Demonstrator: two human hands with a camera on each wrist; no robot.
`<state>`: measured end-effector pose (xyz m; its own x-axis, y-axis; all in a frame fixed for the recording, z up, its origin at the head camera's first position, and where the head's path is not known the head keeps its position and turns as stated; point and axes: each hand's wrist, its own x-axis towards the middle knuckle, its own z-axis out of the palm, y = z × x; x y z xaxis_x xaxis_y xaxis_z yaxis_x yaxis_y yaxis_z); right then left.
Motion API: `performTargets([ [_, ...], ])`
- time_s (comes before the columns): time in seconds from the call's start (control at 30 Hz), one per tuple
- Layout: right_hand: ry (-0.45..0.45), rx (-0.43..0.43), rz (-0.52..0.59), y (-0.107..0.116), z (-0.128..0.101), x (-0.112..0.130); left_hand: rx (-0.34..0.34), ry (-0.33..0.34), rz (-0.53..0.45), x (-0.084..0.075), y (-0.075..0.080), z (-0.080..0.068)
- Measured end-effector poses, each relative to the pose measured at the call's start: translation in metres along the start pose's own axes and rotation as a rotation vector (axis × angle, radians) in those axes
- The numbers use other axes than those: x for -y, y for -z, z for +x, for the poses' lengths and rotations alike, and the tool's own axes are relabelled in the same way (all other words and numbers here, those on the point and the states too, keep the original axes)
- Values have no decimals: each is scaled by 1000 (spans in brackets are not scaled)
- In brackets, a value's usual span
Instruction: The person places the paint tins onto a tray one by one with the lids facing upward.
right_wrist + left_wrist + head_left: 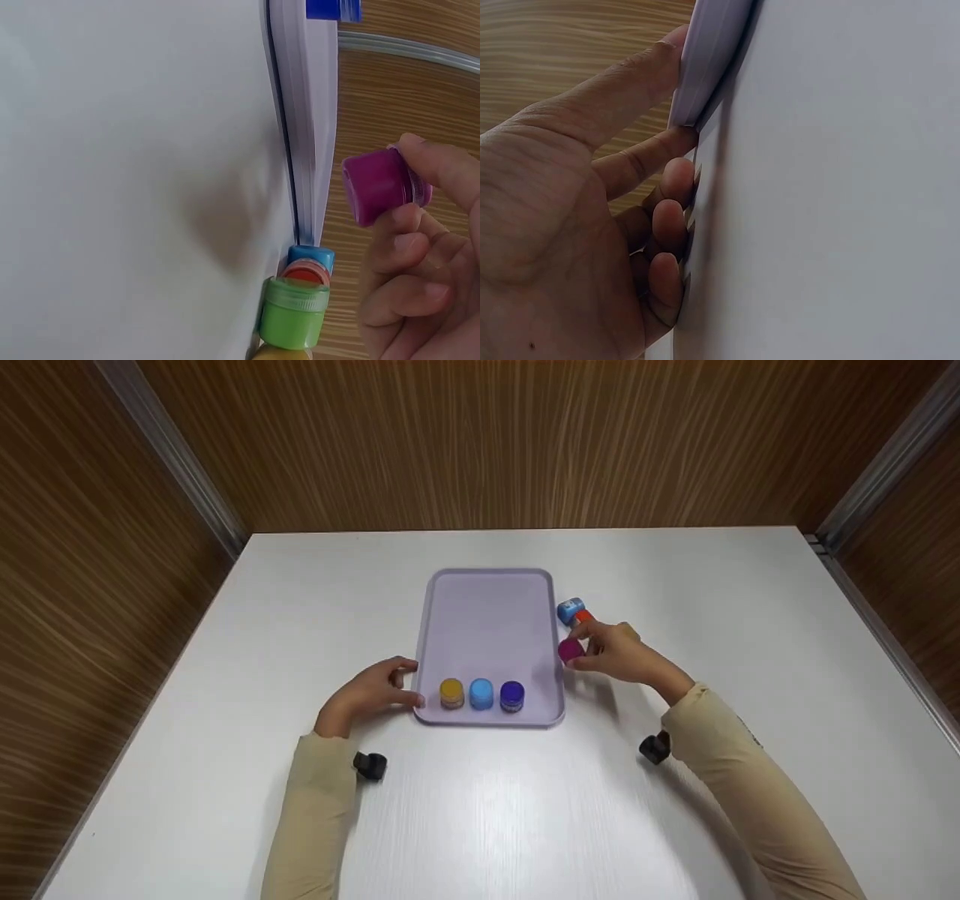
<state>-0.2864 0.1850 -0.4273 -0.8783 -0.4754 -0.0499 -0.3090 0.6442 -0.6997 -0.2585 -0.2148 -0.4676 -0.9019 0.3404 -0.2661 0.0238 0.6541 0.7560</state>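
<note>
My right hand [611, 651] pinches a small magenta paint pot [379, 184] between thumb and fingers. In the right wrist view the pot is raised, with the table seen beyond it; in the head view it overlaps the right rim of a lilac tray [487, 622]. My left hand [375, 690] rests its thumb and index fingertip against the tray's left edge, the other fingers bent loosely. Along the tray's near end stand a yellow pot [451, 694], a light blue pot [481, 694] and a dark blue pot [512, 697] in a row.
Right of the tray lie a blue pot [570, 610], a red-orange pot [583, 617], a green pot [294, 313] and a yellow-orange pot [628, 631], partly hidden by my right hand. Wood-grain panels [480, 442] stand behind and beside the white table [480, 825].
</note>
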Motion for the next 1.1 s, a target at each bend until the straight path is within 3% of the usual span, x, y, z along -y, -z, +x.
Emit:
performTargets([
  [0.43, 16, 101, 86, -16, -4, 6, -10, -8, 0, 0, -1, 0],
  [0.87, -22, 185, 71, -29, -5, 12, -17, 3, 8, 0, -2, 0],
  [1.1, -1, 197, 16, -35, -5, 14, -21, 22, 15, -1, -2, 0],
])
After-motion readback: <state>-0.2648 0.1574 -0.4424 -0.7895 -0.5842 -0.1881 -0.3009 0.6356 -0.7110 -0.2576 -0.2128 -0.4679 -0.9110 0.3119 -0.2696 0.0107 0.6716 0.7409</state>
